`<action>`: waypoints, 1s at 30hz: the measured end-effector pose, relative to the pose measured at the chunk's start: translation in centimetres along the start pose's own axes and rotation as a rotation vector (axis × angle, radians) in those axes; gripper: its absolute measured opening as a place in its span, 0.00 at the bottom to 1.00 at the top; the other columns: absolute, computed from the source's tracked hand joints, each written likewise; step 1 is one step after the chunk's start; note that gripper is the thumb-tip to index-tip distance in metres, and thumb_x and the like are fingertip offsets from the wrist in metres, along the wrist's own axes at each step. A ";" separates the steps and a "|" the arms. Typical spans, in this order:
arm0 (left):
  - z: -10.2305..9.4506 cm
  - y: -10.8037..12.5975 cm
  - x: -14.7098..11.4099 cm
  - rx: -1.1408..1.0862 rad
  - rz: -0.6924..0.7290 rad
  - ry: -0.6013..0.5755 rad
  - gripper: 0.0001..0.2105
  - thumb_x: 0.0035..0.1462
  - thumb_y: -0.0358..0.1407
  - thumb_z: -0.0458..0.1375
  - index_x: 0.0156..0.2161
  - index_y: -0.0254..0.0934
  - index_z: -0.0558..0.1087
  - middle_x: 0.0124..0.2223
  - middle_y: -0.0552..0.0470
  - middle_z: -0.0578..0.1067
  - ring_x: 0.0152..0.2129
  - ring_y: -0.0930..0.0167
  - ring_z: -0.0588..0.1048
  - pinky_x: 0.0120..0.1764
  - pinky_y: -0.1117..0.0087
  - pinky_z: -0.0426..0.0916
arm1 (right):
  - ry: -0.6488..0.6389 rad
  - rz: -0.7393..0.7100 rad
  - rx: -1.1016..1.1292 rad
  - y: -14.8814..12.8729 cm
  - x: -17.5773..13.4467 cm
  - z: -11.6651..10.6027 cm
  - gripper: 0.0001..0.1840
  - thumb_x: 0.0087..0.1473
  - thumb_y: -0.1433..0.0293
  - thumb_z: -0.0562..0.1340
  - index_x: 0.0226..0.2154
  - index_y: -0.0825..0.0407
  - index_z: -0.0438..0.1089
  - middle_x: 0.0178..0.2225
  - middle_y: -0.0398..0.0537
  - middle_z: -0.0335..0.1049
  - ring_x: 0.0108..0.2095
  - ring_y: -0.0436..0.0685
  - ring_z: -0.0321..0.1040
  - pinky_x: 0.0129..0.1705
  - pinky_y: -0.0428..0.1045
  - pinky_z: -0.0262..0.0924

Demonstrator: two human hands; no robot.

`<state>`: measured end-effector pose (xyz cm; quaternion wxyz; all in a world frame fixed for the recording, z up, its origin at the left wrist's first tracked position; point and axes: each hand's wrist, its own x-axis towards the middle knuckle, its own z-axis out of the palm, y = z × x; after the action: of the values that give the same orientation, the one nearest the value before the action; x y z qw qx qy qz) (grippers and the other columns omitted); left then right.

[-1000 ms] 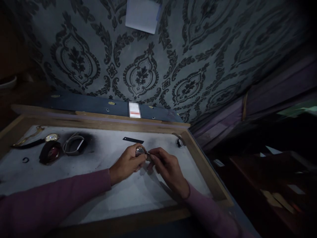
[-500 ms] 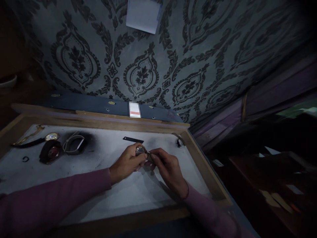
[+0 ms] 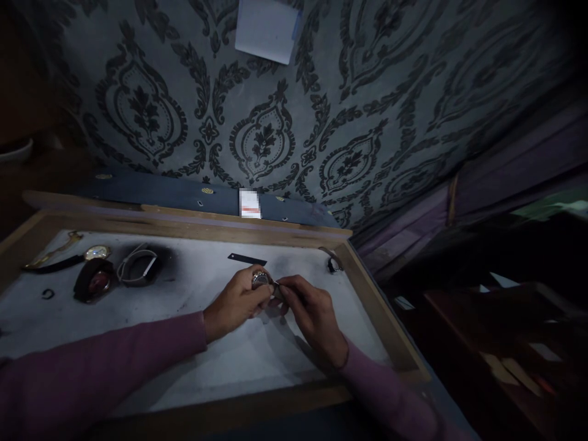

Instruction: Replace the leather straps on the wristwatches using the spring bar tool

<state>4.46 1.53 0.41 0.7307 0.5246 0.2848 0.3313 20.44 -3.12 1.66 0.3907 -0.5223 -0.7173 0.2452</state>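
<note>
My left hand point(image 3: 236, 300) is closed around a round metal watch point(image 3: 260, 280), which sits tilted between thumb and fingers. Right beside it, the fingers of my right hand point(image 3: 315, 312) are pinched together at the watch's edge on a small thin thing, too dark and small to name. Both hands are over the white bottom of a shallow wooden tray point(image 3: 248, 226). Just beyond my left hand lies a flat black strip like a knife blade point(image 3: 247, 259).
At the tray's left lie a gold-faced watch point(image 3: 97, 253), a dark watch with a reddish face point(image 3: 98, 283), a grey-banded watch point(image 3: 138, 269) and a black open ring point(image 3: 48, 294). Another watch point(image 3: 334, 264) lies in the far right corner. A patterned wall point(image 3: 261, 135) rises behind.
Almost nothing differs. Both hands stay together at the watch, with only a very slight shift of the fingers and of the camera view.
</note>
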 end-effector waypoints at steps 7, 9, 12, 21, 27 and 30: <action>0.1 0.1 0.0 -0.016 -0.020 0.004 0.07 0.54 0.36 0.55 0.31 0.37 0.61 0.20 0.61 0.62 0.14 0.80 0.57 0.16 0.78 0.49 | 0.026 0.037 0.046 0.1 0.0 0.2 0.07 0.63 0.69 0.55 0.35 0.52 0.68 0.23 0.44 0.74 0.20 0.49 0.70 0.23 0.43 0.65; 0.1 0.1 0.0 -0.020 -0.019 0.006 0.07 0.54 0.36 0.55 0.31 0.37 0.61 0.20 0.62 0.61 0.14 0.80 0.57 0.16 0.78 0.49 | 0.024 0.035 0.042 0.1 0.0 0.2 0.07 0.62 0.70 0.55 0.35 0.52 0.68 0.23 0.43 0.74 0.20 0.49 0.70 0.23 0.42 0.65; 0.1 0.1 0.0 -0.019 -0.007 0.004 0.08 0.54 0.38 0.55 0.30 0.37 0.60 0.19 0.62 0.61 0.14 0.80 0.56 0.16 0.78 0.49 | 0.016 0.025 0.026 0.1 0.0 0.2 0.07 0.62 0.70 0.55 0.34 0.52 0.68 0.23 0.43 0.73 0.20 0.49 0.70 0.23 0.42 0.65; 0.1 0.2 -0.1 -0.025 -0.020 -0.002 0.07 0.54 0.36 0.54 0.30 0.37 0.60 0.19 0.63 0.60 0.14 0.81 0.56 0.16 0.79 0.49 | -0.001 -0.023 0.006 -0.2 0.2 0.0 0.08 0.62 0.73 0.54 0.34 0.53 0.68 0.22 0.42 0.72 0.20 0.47 0.70 0.24 0.40 0.65; 0.1 0.0 0.1 -0.035 0.001 -0.007 0.06 0.55 0.36 0.54 0.31 0.37 0.60 0.19 0.63 0.61 0.13 0.81 0.56 0.16 0.79 0.50 | 0.028 -0.046 0.020 0.1 0.1 0.2 0.07 0.62 0.74 0.55 0.36 0.52 0.68 0.23 0.41 0.72 0.20 0.46 0.70 0.24 0.39 0.65; 0.1 0.0 0.0 -0.034 0.011 -0.009 0.06 0.55 0.36 0.53 0.31 0.37 0.60 0.19 0.63 0.61 0.13 0.81 0.56 0.16 0.78 0.50 | 0.032 -0.050 0.024 0.1 0.1 0.3 0.07 0.62 0.74 0.55 0.36 0.52 0.68 0.23 0.41 0.72 0.20 0.46 0.70 0.24 0.39 0.65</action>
<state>4.56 1.47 0.48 0.7390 0.5149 0.2729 0.3379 20.27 -3.00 1.42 0.4142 -0.5034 -0.7208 0.2356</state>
